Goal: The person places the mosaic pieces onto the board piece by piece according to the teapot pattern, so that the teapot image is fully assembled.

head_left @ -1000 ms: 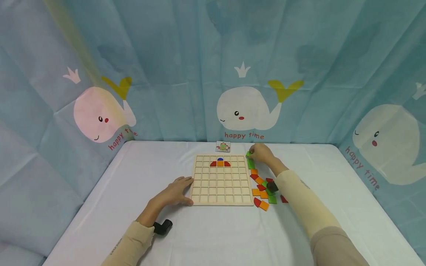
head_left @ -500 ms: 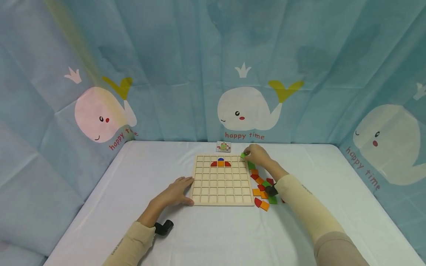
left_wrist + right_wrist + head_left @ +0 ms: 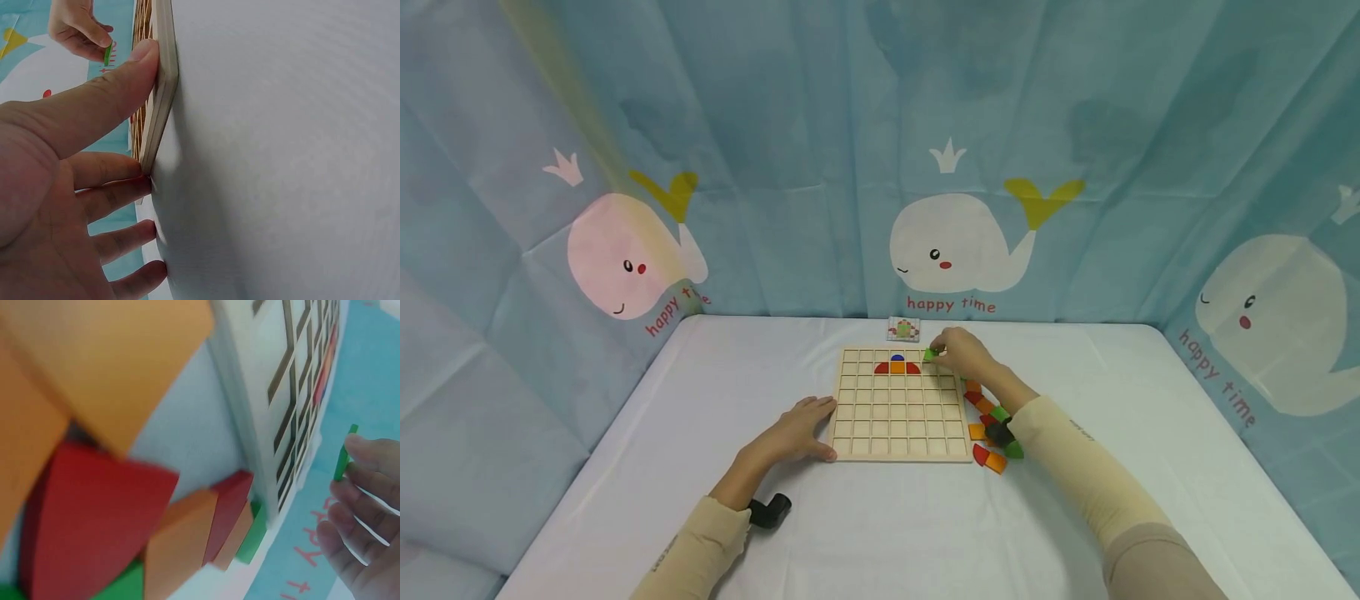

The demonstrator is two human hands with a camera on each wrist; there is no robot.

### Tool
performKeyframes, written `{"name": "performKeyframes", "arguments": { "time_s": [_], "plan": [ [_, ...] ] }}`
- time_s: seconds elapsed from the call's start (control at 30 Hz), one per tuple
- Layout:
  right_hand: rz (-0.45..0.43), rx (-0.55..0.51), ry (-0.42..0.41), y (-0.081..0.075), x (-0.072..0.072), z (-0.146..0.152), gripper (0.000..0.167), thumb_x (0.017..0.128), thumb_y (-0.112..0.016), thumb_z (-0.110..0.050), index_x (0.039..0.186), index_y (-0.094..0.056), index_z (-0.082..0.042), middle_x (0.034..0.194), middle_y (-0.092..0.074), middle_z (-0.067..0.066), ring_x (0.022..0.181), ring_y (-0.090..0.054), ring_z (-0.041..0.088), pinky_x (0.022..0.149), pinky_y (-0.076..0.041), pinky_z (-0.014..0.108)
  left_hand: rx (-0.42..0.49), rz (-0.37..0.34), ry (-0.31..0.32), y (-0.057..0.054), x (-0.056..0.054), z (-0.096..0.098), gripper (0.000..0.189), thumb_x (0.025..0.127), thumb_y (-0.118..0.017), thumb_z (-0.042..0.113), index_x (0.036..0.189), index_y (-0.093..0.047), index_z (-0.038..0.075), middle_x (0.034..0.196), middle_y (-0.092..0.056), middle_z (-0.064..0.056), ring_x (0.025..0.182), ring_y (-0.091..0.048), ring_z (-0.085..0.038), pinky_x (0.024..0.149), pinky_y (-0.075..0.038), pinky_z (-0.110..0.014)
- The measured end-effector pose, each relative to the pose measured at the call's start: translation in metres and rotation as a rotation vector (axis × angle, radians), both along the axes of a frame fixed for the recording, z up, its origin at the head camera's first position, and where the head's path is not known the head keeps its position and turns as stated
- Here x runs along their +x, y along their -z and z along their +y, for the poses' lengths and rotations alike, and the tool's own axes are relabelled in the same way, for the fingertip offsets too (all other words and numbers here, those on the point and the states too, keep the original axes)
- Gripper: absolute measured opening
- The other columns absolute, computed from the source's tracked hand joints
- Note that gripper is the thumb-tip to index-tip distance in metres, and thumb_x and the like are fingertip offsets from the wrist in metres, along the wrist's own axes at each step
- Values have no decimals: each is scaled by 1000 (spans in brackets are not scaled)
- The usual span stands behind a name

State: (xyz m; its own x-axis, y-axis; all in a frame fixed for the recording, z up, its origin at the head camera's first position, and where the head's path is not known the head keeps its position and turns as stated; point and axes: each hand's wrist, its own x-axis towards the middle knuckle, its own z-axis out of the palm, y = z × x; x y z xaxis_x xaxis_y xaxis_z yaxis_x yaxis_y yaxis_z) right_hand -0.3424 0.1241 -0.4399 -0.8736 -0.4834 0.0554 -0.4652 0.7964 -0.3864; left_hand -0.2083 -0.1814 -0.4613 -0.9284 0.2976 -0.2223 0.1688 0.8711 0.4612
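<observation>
A pale wooden grid board (image 3: 898, 417) lies flat on the white table. Near its far edge sit a blue half-round piece (image 3: 897, 358), an orange square (image 3: 897, 367) and two red quarter-round pieces (image 3: 882, 368). My right hand (image 3: 966, 354) pinches a thin green tile (image 3: 929, 355) above the board's far right part; the right wrist view shows the green tile (image 3: 344, 455) between thumb and fingertips. At the board's left edge rests my left hand (image 3: 797, 432), its fingers extended. In the left wrist view, the thumb and fingertips (image 3: 145, 51) touch the board's side.
Loose orange, red and green pieces (image 3: 995, 462) lie scattered right of the board, partly hidden by the right arm. A small patterned card (image 3: 903, 329) lies beyond the far edge. A whale-print curtain (image 3: 955, 242) stands behind the table.
My right hand has carried the green tile leftward from the loose pieces, past the board's right edge and over its far cells. The left hand has stayed in place.
</observation>
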Motion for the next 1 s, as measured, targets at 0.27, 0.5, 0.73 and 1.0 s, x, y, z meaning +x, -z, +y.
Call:
{"name": "performKeyframes", "arguments": {
  "time_s": [0.27,0.5,0.73,1.0],
  "plan": [
    [17,0,-54,2,4,-14,24,88,-72,-18,106,-74,-2,97,-69,8,92,-63,23,86,-54,39,1,-7,-10,1,0,1,92,71,-86,25,147,-39,1,156,-36,-16,146,-25,-42,114,-26,-62],
    [11,13,-97,1,7,-30,21,89,-70,-17,106,-75,-4,100,-70,9,96,-64,24,87,-54,40,8,-3,4,0,1,-1,91,73,-85,25,148,-38,0,156,-35,-17,146,-24,-43,113,-26,-64],
    [-11,31,-138,2,10,-48,14,88,-72,-17,93,-75,-4,89,-68,6,82,-56,16,74,-49,31,7,-14,-10,-1,1,0,92,73,-85,25,148,-38,1,156,-35,-17,146,-24,-43,114,-25,-63],
    [31,57,-172,5,13,-63,13,88,-70,-13,96,-76,-5,86,-67,5,78,-52,15,70,-44,30,-9,-9,-16,-2,1,2,92,71,-85,25,147,-39,1,156,-36,-16,146,-25,-42,113,-27,-63]
  ]
}}
